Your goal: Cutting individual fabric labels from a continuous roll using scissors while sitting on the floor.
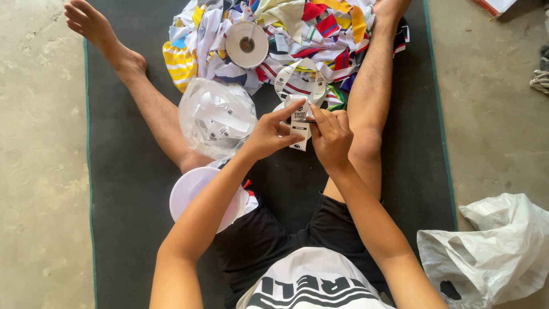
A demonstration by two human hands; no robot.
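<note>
A bare concrete floor [40,171] fills both sides of the view, pale, mottled and rough, evenly lit by soft daylight with no hard shadows. Over its middle lies a dark grey mat [126,189] with a thin green edge, running from the top of the view to the bottom. A crumpled white plastic bag [497,252] rests on the floor just beside the mat's right edge, near the bottom right corner.
</note>
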